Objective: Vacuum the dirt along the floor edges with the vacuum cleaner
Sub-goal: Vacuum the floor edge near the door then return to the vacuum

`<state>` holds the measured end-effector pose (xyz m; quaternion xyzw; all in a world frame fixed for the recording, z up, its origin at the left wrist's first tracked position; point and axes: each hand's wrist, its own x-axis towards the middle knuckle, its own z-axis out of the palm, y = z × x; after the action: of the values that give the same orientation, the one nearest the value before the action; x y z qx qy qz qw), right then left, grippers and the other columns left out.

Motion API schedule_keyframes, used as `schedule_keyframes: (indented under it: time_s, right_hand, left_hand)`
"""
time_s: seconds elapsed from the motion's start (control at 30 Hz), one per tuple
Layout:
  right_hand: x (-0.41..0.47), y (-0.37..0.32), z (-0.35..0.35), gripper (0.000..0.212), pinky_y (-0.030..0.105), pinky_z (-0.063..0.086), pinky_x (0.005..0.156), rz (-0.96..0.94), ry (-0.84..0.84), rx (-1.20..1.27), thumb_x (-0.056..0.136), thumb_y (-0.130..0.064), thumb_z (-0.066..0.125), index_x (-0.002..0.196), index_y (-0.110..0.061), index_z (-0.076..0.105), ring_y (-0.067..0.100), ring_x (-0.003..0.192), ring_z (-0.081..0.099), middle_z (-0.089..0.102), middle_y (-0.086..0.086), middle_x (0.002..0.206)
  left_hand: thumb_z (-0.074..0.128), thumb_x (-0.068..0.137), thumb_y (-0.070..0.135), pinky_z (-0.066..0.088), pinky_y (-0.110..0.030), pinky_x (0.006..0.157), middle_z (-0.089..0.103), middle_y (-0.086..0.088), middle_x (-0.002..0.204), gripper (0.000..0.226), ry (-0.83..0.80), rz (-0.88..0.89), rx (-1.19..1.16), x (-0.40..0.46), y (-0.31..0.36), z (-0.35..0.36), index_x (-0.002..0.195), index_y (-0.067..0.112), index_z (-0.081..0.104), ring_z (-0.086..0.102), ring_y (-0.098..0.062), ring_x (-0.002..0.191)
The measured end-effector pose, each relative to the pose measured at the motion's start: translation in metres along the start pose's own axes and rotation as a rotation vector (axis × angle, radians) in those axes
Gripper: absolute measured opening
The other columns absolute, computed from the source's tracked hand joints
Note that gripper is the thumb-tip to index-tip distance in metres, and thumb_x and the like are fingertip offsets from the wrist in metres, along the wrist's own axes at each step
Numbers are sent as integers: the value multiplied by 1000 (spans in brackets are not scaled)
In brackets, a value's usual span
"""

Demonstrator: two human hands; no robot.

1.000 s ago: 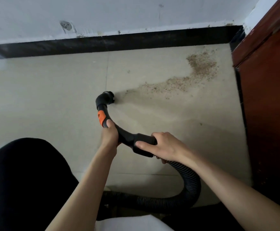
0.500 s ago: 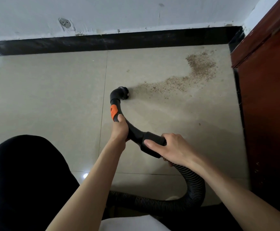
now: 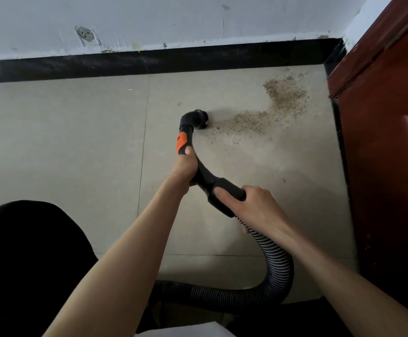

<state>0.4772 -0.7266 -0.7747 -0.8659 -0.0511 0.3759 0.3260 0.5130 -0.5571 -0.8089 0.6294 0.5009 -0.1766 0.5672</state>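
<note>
A black vacuum wand with an orange band [image 3: 181, 142] ends in a round brush nozzle [image 3: 198, 119] that rests on the beige tile floor. The nozzle touches the left end of a trail of brown dirt [image 3: 268, 110], which widens toward the corner by the cabinet. My left hand [image 3: 185, 166] grips the curved tube just below the orange band. Around the thick black handle collar [image 3: 222, 190], where the ribbed hose [image 3: 278, 263] begins, my right hand [image 3: 254, 207] is wrapped. The hose loops down and back to the left under my arms.
A black skirting board [image 3: 149, 63] runs along the white wall at the top. A dark red wooden cabinet [image 3: 387, 142] stands on the right, close to the dirt. My black-clad knee [image 3: 23, 263] fills the lower left. A white object [image 3: 186, 330] peeks in at the bottom edge.
The nozzle has swept to the right along the floor into the dirt trail, and both hands moved with it. The left end of the trail is gone.
</note>
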Motion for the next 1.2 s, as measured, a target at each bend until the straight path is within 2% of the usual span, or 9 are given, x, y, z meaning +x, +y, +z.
schedule_keyframes:
  time_s: [0.1, 0.2, 0.33, 0.47, 0.63, 0.9, 0.97, 1.1, 1.2]
  right_hand:
    - [-7, 1, 0, 70, 37, 57, 59, 2, 7, 2, 77, -76, 44, 76, -8, 59, 19, 44, 63, 64, 8, 50]
    - [-8, -2, 3, 73, 39, 58, 58, -37, -8, -2, 72, -78, 43, 76, -6, 60, 20, 44, 64, 67, 8, 55]
    - [-5, -7, 4, 74, 33, 54, 49, -84, -38, 17, 76, -77, 45, 79, -5, 61, 17, 41, 63, 69, 8, 62]
    - [-5, -5, 0, 70, 35, 56, 54, -45, -5, 20, 80, -74, 45, 78, -6, 60, 20, 44, 65, 69, 10, 61]
    - [-13, 5, -10, 65, 36, 57, 58, 28, 43, 65, 82, -71, 47, 78, -7, 59, 21, 48, 66, 65, 7, 57]
    - [-17, 12, -6, 67, 44, 58, 67, 10, 35, 62, 80, -71, 48, 79, -5, 60, 25, 60, 66, 66, 9, 66]
    - [-17, 17, -7, 65, 40, 59, 63, 5, 39, 80, 81, -71, 48, 75, -7, 59, 23, 53, 66, 67, 9, 63]
    - [-20, 34, -10, 64, 28, 50, 47, 14, 57, 201, 75, -73, 50, 67, -10, 57, 18, 41, 62, 65, 8, 53]
    - [-22, 47, -15, 59, 21, 45, 43, 25, 75, 299, 76, -70, 53, 68, -12, 59, 16, 39, 61, 63, 0, 48]
  left_hand:
    - [25, 102, 36, 48, -40, 88, 46, -19, 136, 53, -13, 18, 13, -1, -4, 2, 144, 3, 30, 49, -33, 122]
    - [25, 102, 37, 48, -42, 92, 47, -19, 136, 54, 27, 10, 3, -1, -13, -7, 145, 4, 30, 50, -33, 121]
    - [26, 103, 37, 49, -39, 83, 47, -20, 134, 54, 64, -4, -31, 0, -17, -18, 145, 4, 28, 51, -34, 120]
    - [25, 103, 37, 49, -42, 90, 47, -20, 134, 53, 19, 4, 5, -3, -4, -7, 145, 4, 28, 51, -34, 119]
    - [24, 102, 35, 45, -37, 78, 48, -17, 130, 53, -40, 66, 84, -6, 7, 18, 143, 2, 30, 51, -28, 111]
    - [25, 102, 34, 46, -38, 90, 49, -17, 132, 53, -11, 89, 133, -1, -5, 22, 140, -1, 34, 51, -32, 118]
    - [25, 102, 34, 47, -40, 91, 49, -19, 130, 52, -12, 89, 140, -3, -5, 24, 139, -1, 35, 51, -32, 116]
    - [24, 102, 34, 43, -32, 65, 50, -14, 109, 50, -19, 97, 170, -7, -3, 38, 135, -1, 38, 50, -26, 94]
    - [25, 102, 34, 42, -34, 74, 52, -18, 119, 51, -31, 140, 199, -8, -1, 53, 135, -2, 39, 49, -25, 94]
